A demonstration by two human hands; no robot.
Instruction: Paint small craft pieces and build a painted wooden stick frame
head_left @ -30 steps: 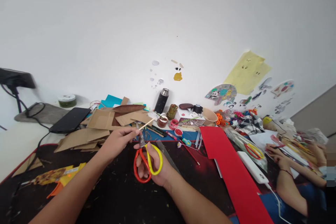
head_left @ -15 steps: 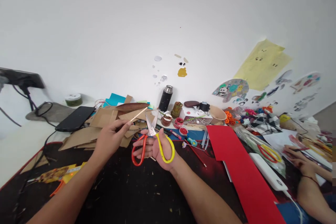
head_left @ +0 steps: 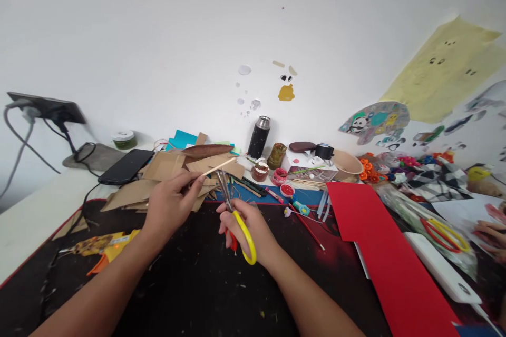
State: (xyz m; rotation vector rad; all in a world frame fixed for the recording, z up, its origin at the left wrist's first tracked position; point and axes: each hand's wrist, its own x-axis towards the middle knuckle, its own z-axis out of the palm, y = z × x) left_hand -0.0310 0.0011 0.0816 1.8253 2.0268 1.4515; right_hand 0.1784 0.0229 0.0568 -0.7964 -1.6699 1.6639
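Note:
My left hand (head_left: pixel 171 205) pinches a thin wooden stick (head_left: pixel 220 166), whose free end points up and to the right. In my right hand (head_left: pixel 253 226) is a pair of scissors (head_left: pixel 245 234) with one yellow and one red handle. The fingers are closed about the handles, and the red loop is mostly hidden behind them. The blades point up, close together, with their tips at the stick; whether they touch it I cannot tell. Behind both hands lie cut cardboard pieces (head_left: pixel 162 167).
A yellow glue gun (head_left: pixel 105 245) lies at left on the black mat (head_left: pixel 190 284). Red card (head_left: pixel 379 253) covers the right side beside a white power strip (head_left: pixel 437 268). A black flask (head_left: pixel 260 138) and small paint jars (head_left: pixel 260 170) stand behind. A co-worker's hand (head_left: pixel 492 234) shows far right.
My right hand has turned and closed around the scissors. Their spread blades have come together near the stick. The view has swung left, so everything sits further right.

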